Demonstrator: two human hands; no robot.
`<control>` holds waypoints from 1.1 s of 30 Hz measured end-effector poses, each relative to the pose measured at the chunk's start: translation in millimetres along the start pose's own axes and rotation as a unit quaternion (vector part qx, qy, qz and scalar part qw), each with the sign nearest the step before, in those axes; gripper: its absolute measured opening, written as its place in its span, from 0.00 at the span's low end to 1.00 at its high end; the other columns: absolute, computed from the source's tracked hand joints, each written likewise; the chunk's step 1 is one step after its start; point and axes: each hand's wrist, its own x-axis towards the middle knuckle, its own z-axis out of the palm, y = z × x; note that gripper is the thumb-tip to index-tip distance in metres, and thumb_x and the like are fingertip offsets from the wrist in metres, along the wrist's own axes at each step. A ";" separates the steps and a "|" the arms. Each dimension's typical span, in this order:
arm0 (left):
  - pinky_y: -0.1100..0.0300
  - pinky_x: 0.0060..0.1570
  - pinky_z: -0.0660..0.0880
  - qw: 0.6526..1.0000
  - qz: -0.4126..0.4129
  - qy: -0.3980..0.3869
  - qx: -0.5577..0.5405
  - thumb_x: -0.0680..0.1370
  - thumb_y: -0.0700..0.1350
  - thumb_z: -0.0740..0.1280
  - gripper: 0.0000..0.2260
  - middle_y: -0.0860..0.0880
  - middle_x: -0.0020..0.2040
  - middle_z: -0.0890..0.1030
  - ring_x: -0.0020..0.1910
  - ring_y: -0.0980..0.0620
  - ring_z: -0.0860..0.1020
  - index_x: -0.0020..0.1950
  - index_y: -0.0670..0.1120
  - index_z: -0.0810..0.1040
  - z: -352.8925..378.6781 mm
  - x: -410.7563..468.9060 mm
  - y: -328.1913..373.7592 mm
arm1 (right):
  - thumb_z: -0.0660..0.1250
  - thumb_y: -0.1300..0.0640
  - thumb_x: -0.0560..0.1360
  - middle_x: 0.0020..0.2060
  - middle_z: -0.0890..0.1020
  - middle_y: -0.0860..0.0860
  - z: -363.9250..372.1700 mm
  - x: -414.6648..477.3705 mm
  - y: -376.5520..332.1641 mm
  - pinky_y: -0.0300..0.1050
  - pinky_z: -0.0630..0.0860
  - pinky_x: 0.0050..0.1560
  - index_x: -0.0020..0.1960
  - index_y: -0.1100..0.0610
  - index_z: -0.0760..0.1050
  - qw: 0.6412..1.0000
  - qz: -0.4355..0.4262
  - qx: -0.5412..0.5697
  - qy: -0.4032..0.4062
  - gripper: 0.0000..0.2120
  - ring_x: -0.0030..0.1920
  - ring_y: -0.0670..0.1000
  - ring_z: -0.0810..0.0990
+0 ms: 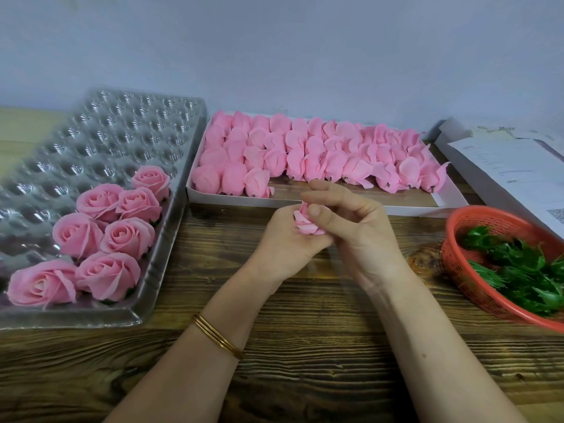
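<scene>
Hands meet above the middle of a dark wooden table (305,355), both mine, working one pink artificial rose head (306,225). My left hand (282,241) cups the rose head from the left, fingers curled round its base. My right hand (351,230) comes in from the right, its thumb pressed on the outer petals and its fingers bent over the top, so both hands grip the flower. Most of the rose head is hidden between them; only a few folded petals show. Thin gold bangles (218,336) sit on my left wrist. To the left lies a clear plastic blister tray (122,132) with rows of round cups; seven opened pink roses (117,239) fill its near right corner, touching one another. Just beyond my hands is a shallow white cardboard box (406,207) packed with rows of closed pink rose buds (305,151) lying on their sides, with a bare strip along its near edge. At the right edge sits a red plastic mesh basket (471,230) holding green artificial leaves (518,273). Printed papers (503,166) lie far right, behind the basket. A pale wall rises at the far side of the table.
</scene>
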 end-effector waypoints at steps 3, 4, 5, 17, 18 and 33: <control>0.47 0.56 0.80 1.000 -0.007 -0.003 0.002 0.75 0.36 0.72 0.08 0.43 0.49 0.85 0.52 0.46 0.83 0.54 0.40 0.82 -0.3 -0.1 1.2 | 0.78 0.57 0.59 0.56 0.81 0.54 -0.4 -1.0 0.5 0.42 0.74 0.60 0.41 0.52 0.87 1.000 -0.001 0.003 -0.008 0.10 0.63 0.51 0.78; 0.46 0.57 0.79 1.000 -0.007 -0.005 0.004 0.75 0.36 0.72 0.08 0.43 0.49 0.85 0.52 0.46 0.83 0.54 0.40 0.82 -0.3 -0.2 1.4 | 0.78 0.59 0.59 0.56 0.81 0.54 -0.7 -1.3 0.1 0.43 0.74 0.61 0.41 0.52 0.87 1.000 -0.002 0.001 -0.011 0.10 0.63 0.51 0.78; 0.45 0.57 0.79 1.000 -0.008 -0.007 0.005 0.76 0.36 0.72 0.08 0.43 0.50 0.85 0.52 0.46 0.83 0.55 0.40 0.82 -0.5 -0.3 1.9 | 0.78 0.60 0.60 0.56 0.81 0.55 -0.9 -1.4 0.2 0.44 0.74 0.61 0.41 0.52 0.87 1.000 -0.002 0.000 -0.014 0.11 0.63 0.52 0.78; 0.43 0.57 0.79 1.000 -0.017 -0.005 0.006 0.76 0.36 0.72 0.06 0.43 0.49 0.85 0.52 0.46 0.83 0.53 0.40 0.82 -0.5 -1.7 3.4 | 0.77 0.64 0.62 0.44 0.86 0.49 -0.4 0.8 3.5 0.41 0.77 0.53 0.42 0.52 0.86 1.000 -0.009 -0.007 -0.029 0.11 0.49 0.47 0.82; 0.44 0.56 0.79 1.000 -0.018 -0.004 0.006 0.76 0.36 0.72 0.06 0.44 0.49 0.85 0.52 0.46 0.83 0.53 0.40 0.82 -0.4 -1.7 3.3 | 0.77 0.63 0.62 0.44 0.86 0.49 -0.4 1.0 4.1 0.42 0.77 0.53 0.42 0.52 0.86 1.000 -0.006 -0.007 -0.028 0.11 0.49 0.48 0.82; 0.49 0.57 0.80 0.999 -0.028 0.007 -0.034 0.77 0.37 0.71 0.08 0.47 0.49 0.86 0.52 0.50 0.83 0.55 0.44 0.83 -2.4 1.1 2.3 | 0.76 0.52 0.66 0.55 0.81 0.55 2.1 -1.2 15.2 0.61 0.72 0.67 0.52 0.45 0.85 0.987 -0.042 -0.157 0.004 0.15 0.59 0.55 0.80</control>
